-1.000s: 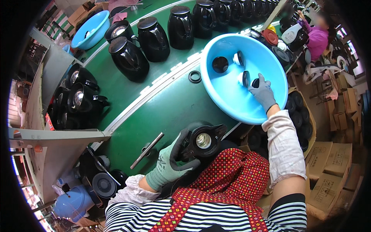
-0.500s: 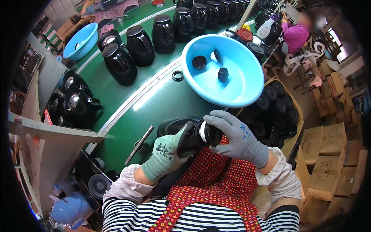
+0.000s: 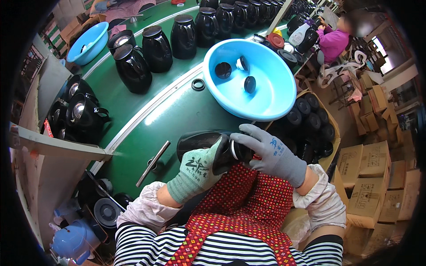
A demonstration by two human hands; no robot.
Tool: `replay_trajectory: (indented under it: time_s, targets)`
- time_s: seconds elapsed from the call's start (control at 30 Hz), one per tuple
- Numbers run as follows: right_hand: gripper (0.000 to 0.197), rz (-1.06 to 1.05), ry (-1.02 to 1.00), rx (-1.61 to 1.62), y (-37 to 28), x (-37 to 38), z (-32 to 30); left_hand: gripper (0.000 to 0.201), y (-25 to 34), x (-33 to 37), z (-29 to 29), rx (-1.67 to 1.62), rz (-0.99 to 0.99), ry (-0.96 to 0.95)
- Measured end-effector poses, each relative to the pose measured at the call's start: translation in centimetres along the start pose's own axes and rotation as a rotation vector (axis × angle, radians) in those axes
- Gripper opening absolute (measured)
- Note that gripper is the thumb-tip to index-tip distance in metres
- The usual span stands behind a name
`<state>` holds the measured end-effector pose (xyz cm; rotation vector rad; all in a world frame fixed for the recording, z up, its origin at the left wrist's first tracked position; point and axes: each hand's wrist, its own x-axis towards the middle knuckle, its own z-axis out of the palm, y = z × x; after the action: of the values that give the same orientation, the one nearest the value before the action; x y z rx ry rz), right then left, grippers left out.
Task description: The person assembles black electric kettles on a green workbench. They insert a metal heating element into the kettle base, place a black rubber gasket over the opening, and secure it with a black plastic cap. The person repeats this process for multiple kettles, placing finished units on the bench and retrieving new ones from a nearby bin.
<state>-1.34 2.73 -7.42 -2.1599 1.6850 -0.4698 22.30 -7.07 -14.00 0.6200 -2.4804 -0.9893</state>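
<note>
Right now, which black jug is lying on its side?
The black jug gripped by the left hand and right hand above the lap; the jugs on the green belt stand upright.

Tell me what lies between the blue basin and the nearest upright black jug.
In the head view, one small black ring lies on the green table between blue basin and black jug.

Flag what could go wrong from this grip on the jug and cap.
1. The black jug lies on its side at the table edge, gripped only by the left hand; a slip could drop it into the lap.
2. The right hand covers the black cap at the jug's mouth, so its seating is hidden; it may go on crooked.
3. The blue basin overhangs the table edge beside the right hand; a bump might tip it.
</note>
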Motion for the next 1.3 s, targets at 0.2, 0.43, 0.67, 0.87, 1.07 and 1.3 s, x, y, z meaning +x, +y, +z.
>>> replay_trajectory:
  time_s: [0.2,0.43,0.67,0.87,1.07,1.3]
  targets:
    - [0.071,-0.329,0.063,-0.218,1.7,0.6,0.4,0.087,0.2,0.4,-0.9,-0.043,-0.028,-0.055]
    - [0.084,-0.214,0.013,-0.037,2.4,1.6,-0.3,0.083,-0.8,1.5,-1.5,-0.078,-0.007,-0.038]
    - [0.078,0.040,-0.138,-0.054,1.8,1.5,-0.9,0.082,-0.6,1.3,-0.6,-0.028,0.024,-0.019]
    - [0.092,0.016,0.057,-0.137,0.2,0.5,-1.6,0.081,-0.3,0.8,-0.1,0.014,0.035,-0.001]
    - [0.078,0.588,-0.083,0.247,-0.3,0.6,0.1,0.085,-0.3,0.4,-0.3,0.009,0.032,-0.029]
    - [0.090,-0.192,-0.004,-0.129,1.7,0.1,1.1,0.091,-1.4,0.5,-1.3,-0.025,0.069,-0.040]
